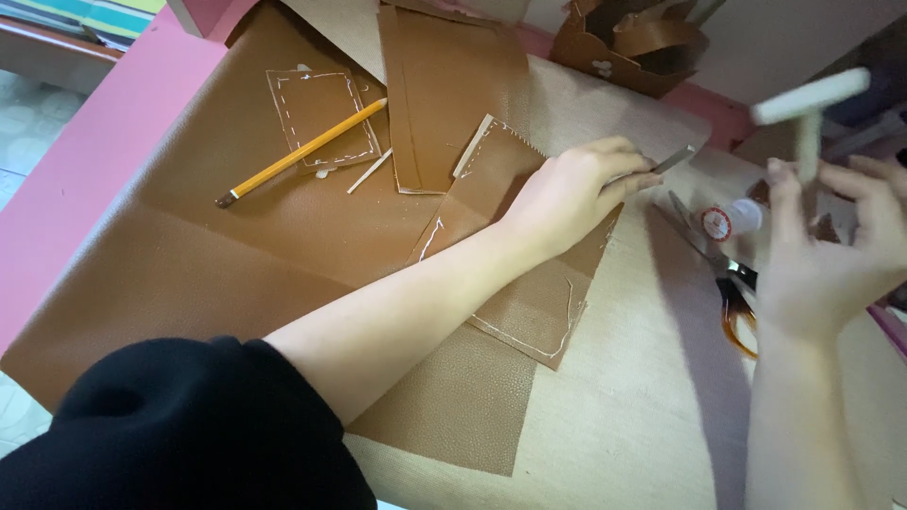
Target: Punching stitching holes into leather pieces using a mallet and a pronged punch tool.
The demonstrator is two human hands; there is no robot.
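1. Our right hand (831,255) and its white mallet (811,104) are motion-blurred.
2. Our left hand (572,194) hides most of the metal tool (673,161).
3. The scissors (723,279) lie partly behind our right hand.

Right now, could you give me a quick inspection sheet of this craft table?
Surface: pink table under a large brown leather sheet.
Job's things: left hand presses a metal tool onto a stitched leather piece; right hand raises a pale mallet, blurred.
Clutter: yellow pencil, scissors, small bottle, leather offcuts.
Grip: both closed on tools.
Cables: nothing seen.
Surroundings: tiled floor.
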